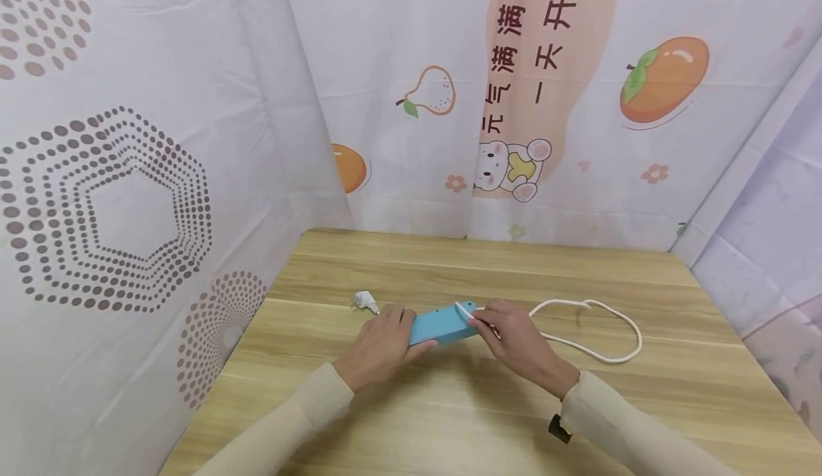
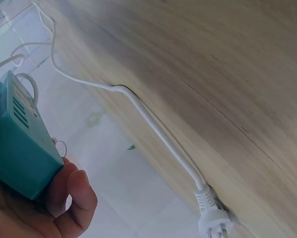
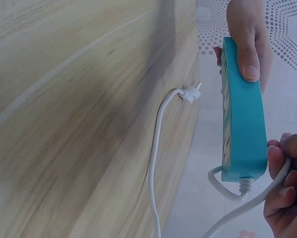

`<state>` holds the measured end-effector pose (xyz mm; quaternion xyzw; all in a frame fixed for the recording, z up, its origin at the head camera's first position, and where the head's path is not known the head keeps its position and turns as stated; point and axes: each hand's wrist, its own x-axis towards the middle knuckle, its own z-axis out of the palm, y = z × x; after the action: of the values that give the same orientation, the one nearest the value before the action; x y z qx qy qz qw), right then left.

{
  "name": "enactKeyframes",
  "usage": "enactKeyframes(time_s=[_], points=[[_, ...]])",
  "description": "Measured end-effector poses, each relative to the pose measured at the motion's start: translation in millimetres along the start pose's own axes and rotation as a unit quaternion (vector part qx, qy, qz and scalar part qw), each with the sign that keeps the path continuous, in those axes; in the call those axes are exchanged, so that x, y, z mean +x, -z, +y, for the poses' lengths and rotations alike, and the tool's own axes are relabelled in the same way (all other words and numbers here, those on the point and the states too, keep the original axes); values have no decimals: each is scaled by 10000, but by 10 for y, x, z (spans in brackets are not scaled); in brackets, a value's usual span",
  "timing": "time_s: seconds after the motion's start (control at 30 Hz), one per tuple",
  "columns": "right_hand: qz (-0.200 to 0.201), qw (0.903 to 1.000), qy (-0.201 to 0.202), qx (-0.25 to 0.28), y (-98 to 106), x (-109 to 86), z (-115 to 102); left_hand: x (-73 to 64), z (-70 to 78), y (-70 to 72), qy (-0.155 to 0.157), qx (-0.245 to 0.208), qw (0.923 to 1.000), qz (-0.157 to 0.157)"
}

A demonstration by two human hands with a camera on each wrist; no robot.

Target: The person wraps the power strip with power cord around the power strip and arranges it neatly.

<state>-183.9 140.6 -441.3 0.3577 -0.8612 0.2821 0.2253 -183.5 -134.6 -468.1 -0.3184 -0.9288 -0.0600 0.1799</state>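
Note:
A blue-green power strip (image 1: 443, 325) is held above the table, its sockets showing on one side in the left wrist view. My left hand (image 1: 384, 340) grips one end, thumb along its side. At the other end, where the white cord (image 3: 244, 208) leaves the strip, my right hand (image 1: 516, 340) pinches that cord between thumb and fingers. The cord bends back round this end of the strip (image 3: 245, 114). Its white plug (image 2: 214, 218) lies on the table, beyond my left hand, with metal prongs visible. Part of the cord is hidden behind my hands.
A loop of the cord (image 1: 632, 330) lies on the wooden table (image 1: 411, 255) to the right of my right hand. Printed white curtains (image 1: 398, 33) hang behind the table and along its left side. A dark band or watch (image 1: 560, 429) is at my right sleeve.

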Motion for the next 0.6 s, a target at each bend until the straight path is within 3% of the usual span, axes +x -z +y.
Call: enactKeyframes(time_s=[0.1, 0.3, 0.6], points=[[17, 9999, -102, 59, 2, -20, -5, 3, -4, 4, 69, -29, 9999, -76], [-293, 9993, -147, 151, -32, -78, -25, 21, -38, 21, 727, -370, 9960, -362], [-243, 9994, -111, 231, -27, -130, -17, 53, -78, 66, 1100, -1029, 9882, -291]])
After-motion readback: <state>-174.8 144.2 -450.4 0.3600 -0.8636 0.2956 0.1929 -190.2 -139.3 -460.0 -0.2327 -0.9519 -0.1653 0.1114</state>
